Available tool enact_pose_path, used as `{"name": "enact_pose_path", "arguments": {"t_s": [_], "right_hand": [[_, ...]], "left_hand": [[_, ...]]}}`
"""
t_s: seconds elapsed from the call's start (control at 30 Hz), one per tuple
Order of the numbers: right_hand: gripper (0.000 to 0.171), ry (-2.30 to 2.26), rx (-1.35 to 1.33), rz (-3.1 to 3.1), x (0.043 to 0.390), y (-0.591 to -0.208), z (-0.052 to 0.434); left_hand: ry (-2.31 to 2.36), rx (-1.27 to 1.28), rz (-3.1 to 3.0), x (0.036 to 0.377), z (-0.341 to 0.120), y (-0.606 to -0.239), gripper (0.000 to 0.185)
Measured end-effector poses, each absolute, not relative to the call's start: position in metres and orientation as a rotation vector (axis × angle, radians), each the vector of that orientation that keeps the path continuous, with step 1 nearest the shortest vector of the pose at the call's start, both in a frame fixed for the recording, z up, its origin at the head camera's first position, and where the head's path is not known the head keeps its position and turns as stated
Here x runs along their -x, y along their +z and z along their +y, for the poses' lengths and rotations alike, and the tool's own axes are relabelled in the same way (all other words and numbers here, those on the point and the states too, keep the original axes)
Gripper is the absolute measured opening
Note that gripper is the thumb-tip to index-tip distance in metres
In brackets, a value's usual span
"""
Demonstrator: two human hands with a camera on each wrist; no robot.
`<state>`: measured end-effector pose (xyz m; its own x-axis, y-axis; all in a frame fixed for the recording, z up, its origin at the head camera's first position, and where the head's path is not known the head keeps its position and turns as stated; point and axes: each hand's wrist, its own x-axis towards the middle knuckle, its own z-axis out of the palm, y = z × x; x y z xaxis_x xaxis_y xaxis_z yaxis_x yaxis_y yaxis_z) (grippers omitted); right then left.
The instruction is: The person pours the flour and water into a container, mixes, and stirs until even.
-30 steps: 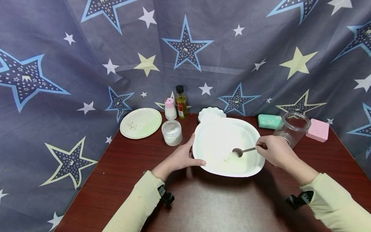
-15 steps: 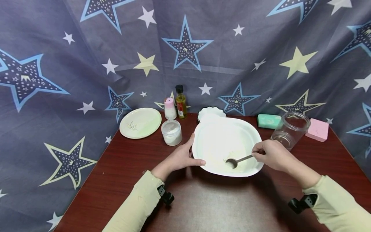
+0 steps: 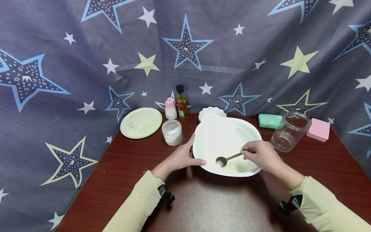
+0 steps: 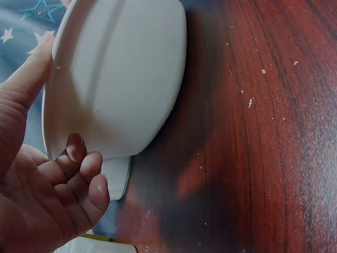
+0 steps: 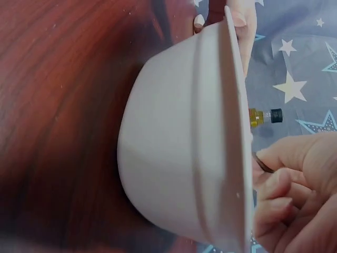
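Note:
A white oval basin is tilted toward the person in the head view. My left hand grips its left rim, thumb on the inside edge and the other fingers behind it. In the left wrist view those fingers curl beside the outer wall. My right hand pinches the handle of a dark metal spoon. The spoon's bowl is inside the basin, low on the left, with some whitish stuff in it. A pale, wet-looking patch lies near the basin's lower wall. From the right wrist view, the basin's outer wall hides the spoon's bowl.
Behind the left hand stand an open jar of white powder, a pink-capped shaker and an oil bottle. A plate lies at far left. On the right are a clear jar, a green sponge and a pink sponge.
My right hand has moved left and slightly down with the spoon, whose bowl has swept leftward through the basin. The left hand and basin have stayed in place.

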<state>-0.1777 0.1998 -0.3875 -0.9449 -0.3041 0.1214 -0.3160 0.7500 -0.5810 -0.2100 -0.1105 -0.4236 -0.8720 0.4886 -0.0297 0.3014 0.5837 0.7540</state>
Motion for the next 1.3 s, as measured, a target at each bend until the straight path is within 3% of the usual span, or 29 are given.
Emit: {"name": "enact_pose_path", "arguments": {"t_s": [0.67, 1.3], "right_hand": [[0.012, 1.232, -0.21, -2.877, 0.193, -0.398, 0.175], [0.007, 0.863, -0.23, -2.694, 0.206, -0.409, 0.168]], "left_hand": [[1.171, -0.654, 2.579, 0.21, -0.109, -0.423, 0.119], [1.194, -0.684, 2.575, 0.211, -0.11, -0.427, 0.12]]}}
